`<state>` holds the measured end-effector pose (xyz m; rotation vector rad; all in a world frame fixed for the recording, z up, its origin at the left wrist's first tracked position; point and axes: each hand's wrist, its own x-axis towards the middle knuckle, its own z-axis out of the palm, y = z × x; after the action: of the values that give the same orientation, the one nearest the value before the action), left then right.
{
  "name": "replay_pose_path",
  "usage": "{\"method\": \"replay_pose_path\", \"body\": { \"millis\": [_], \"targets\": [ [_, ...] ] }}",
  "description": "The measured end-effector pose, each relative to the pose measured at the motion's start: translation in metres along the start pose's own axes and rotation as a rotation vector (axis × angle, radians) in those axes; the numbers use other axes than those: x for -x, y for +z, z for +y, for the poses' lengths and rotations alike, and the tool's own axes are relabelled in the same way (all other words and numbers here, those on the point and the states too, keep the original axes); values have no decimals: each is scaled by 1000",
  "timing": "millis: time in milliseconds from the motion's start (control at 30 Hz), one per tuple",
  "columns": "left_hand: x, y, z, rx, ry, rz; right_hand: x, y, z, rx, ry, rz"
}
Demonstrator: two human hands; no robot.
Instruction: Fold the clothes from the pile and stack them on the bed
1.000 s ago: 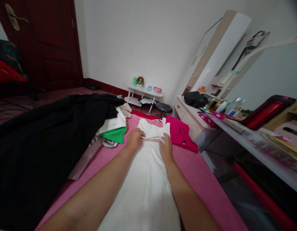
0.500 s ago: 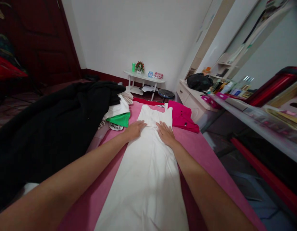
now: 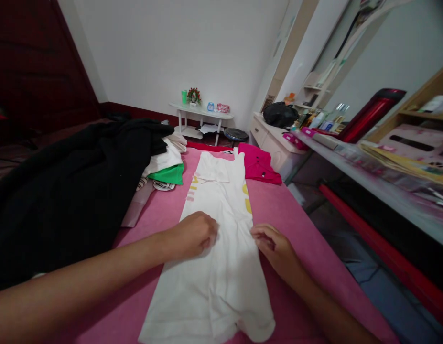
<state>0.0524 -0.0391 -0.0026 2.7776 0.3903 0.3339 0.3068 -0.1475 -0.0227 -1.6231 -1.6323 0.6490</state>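
A white shirt (image 3: 221, 286) lies lengthwise on a pink bed cover, its far part folded over, with yellow and pink print showing along both sides. Above its left half is my left hand (image 3: 194, 234), fingers curled inward and slightly blurred, with no cloth seen in them. My right hand (image 3: 275, 246) is at the shirt's right edge; its fingers are bent, with a gap between them and the thumb. Whether its fingertips touch the cloth is hard to tell. A folded magenta garment (image 3: 260, 165) lies beside the shirt's far right end.
To the left a large black garment (image 3: 74, 191) is heaped beside white clothing (image 3: 164, 160) and a green cloth (image 3: 171, 174). A desk (image 3: 372, 177) along the right carries a red bottle (image 3: 372, 114). Beyond the bed stands a small white table (image 3: 201, 112).
Both hands have come back from the fold toward me, and their fingers have curled. The shirt's near hem and side print are now visible. The view has shifted slightly.
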Motion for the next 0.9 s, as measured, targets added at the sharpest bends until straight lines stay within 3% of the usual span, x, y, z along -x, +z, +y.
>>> {"method": "replay_pose_path", "body": {
  "millis": [167, 233, 300, 433, 533, 700, 900],
  "targets": [
    [-55, 3, 21, 79, 161, -15, 70, -25, -36, -44, 357, -394],
    [-76, 10, 25, 102, 285, -72, 89, -28, -45, 10, 439, -464],
    [-92, 19, 28, 76, 340, -165, 101, -25, -50, 75, 464, -442],
    [-98, 32, 29, 17, 252, -250, 112, -8, -49, 154, 466, -365],
    [-89, 36, 25, 58, 202, -157, 114, 0, -44, 231, 384, -325],
    [-74, 40, 12, 198, 157, 2, 111, -3, -49, 374, 267, -303],
    [-72, 46, 6, 308, 151, 52, 105, 7, -45, 487, 221, -258]
  ]
}}
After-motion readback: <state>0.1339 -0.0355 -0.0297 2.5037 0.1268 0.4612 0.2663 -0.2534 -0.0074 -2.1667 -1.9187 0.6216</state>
